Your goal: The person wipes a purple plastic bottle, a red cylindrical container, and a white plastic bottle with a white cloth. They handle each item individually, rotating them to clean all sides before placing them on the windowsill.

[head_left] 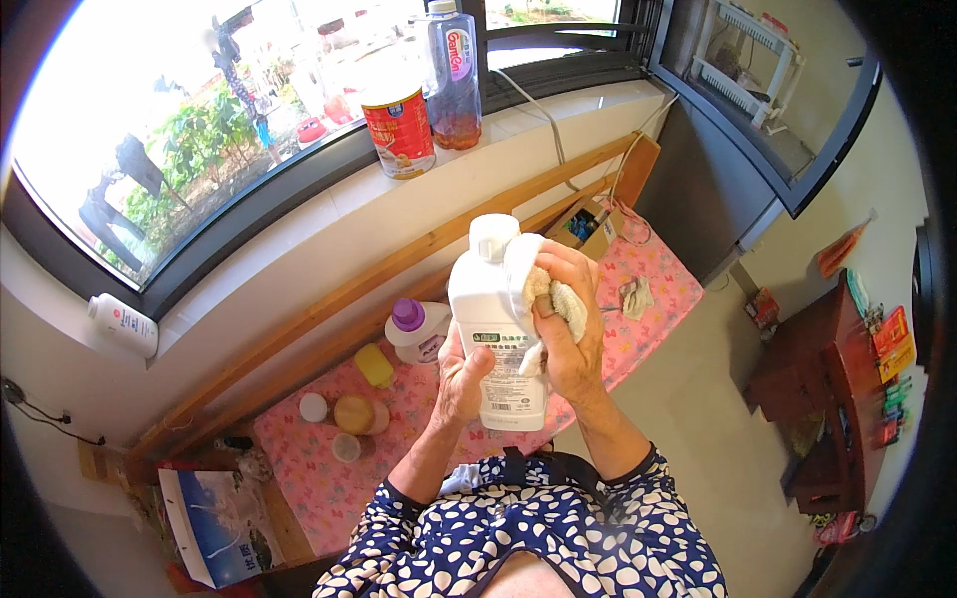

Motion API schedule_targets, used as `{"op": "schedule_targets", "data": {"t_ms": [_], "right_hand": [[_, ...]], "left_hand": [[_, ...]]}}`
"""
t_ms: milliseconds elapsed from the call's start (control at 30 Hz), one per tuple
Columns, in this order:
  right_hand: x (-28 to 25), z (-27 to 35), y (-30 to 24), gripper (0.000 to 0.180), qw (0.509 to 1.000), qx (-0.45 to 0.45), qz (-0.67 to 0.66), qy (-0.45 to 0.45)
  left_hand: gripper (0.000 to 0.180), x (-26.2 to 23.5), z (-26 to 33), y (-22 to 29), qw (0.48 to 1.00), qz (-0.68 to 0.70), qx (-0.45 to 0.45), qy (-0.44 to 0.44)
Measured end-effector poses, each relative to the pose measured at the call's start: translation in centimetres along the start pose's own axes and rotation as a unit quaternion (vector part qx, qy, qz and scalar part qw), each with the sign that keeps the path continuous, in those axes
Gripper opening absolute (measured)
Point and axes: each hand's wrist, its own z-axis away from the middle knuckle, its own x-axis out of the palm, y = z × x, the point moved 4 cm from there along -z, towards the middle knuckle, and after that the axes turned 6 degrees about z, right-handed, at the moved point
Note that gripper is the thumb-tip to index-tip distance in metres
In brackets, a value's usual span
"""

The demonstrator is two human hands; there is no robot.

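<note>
A large white plastic bottle (pixel 482 304) with a white cap is held upright in front of my chest, its printed label facing me. My left hand (pixel 463 377) grips the bottle's lower left side, thumb across the front. In my right hand (pixel 576 349) is a bunched cream-white cloth (pixel 570 307), pressed against the bottle's upper right side. Part of the cloth hangs down along that side. Beyond the bottle, to the left, a white jug with a purple cap (pixel 407 315) rests on the pink patterned table (pixel 648 324).
Also on the table are a yellow container (pixel 375 366), small jars (pixel 355 413), a cardboard box (pixel 598 237) and a crumpled cloth (pixel 636 297). The windowsill carries a red can (pixel 401 140), a blue-tinted bottle (pixel 454 85) and a white bottle (pixel 124 324). A dark red cabinet (pixel 797 379) stands right.
</note>
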Motion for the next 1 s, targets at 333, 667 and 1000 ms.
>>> {"op": "schedule_targets", "data": {"t_ms": [333, 667, 1000], "right_hand": [[0.8, 0.2, 4.5, 0.029, 0.9, 0.294, -0.321, 0.024], [1.5, 2.9, 0.4, 0.044, 0.992, -0.05, 0.112, 0.041], [2.7, 6.1, 6.3, 0.043, 0.945, 0.269, -0.18, -0.04]], "left_hand": [[0.069, 0.0, 0.3, -0.3, 0.999, -0.031, -0.016, -0.006], [0.068, 0.7, -0.8, 1.5, 0.997, -0.039, 0.046, 0.052], [0.072, -0.5, -0.3, 1.6, 0.997, -0.01, 0.045, 0.057]]}}
